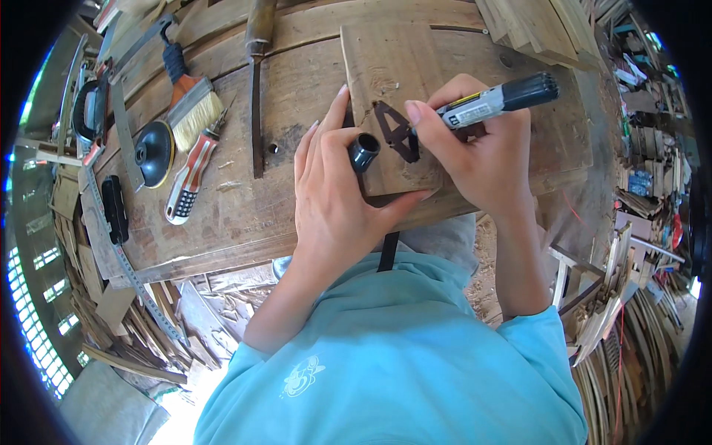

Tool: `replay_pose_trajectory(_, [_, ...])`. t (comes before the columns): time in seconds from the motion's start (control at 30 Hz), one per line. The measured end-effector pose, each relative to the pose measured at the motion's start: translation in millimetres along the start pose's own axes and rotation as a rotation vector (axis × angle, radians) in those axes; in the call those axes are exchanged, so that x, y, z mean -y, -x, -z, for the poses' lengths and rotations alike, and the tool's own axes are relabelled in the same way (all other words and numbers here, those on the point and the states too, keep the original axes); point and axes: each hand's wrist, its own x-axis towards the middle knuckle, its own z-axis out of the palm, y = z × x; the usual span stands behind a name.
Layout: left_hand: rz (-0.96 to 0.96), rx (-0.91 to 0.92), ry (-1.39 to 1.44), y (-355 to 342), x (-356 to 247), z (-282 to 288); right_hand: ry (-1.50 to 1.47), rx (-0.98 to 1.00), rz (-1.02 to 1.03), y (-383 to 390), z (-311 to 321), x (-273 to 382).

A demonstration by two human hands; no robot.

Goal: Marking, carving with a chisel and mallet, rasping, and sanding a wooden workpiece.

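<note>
A flat wooden board (393, 63) lies on the worn workbench (215, 237). Thick dark lines (384, 122) form an angular figure on its face. My right hand (486, 163) is closed around a grey marker (475, 110) with a black end, held at a slant over the board. Its tip is beside the dark lines, partly hidden by my fingers; contact cannot be made out. My left hand (326, 182) steadies the board, fingers along its left side and thumb at the near edge. Between the left fingers sits a black marker cap (364, 152), its hollow end showing.
Left on the bench are a brush (194, 111), a black disc (154, 153), a red-and-white-handled cutter (190, 182) and a tape measure (133, 274) hanging over the edge. A wooden-handled chisel (257, 89) lies beyond my left hand. Stacked planks (541, 33) stand at the far right.
</note>
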Motion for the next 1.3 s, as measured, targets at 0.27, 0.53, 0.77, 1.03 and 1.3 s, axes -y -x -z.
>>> replay_pose_trajectory(0.27, [0.001, -0.004, -0.005, -0.7, -2.5, -1.4, 0.009, 0.051, 0.019, 8.2, 6.9, -4.1])
replay_pose_trajectory(0.53, [0.017, 0.002, -0.006, -1.1, -1.5, -0.9, 0.004, -0.005, -0.002, 2.8, 2.4, -3.8])
replay_pose_trajectory(0.77, [0.016, 0.003, -0.003, -0.4, -1.2, -1.7, 0.008, 0.046, 0.022, 6.6, 6.4, -4.1])
replay_pose_trajectory(1.03, [0.036, 0.009, -0.010, 0.2, -2.1, -1.6, 0.015, -0.005, 0.001, 6.5, 3.6, -4.3])
replay_pose_trajectory(1.3, [0.037, 0.003, -0.014, 1.5, -0.8, -3.2, 0.027, 0.014, 0.007, 4.4, 5.5, -0.9])
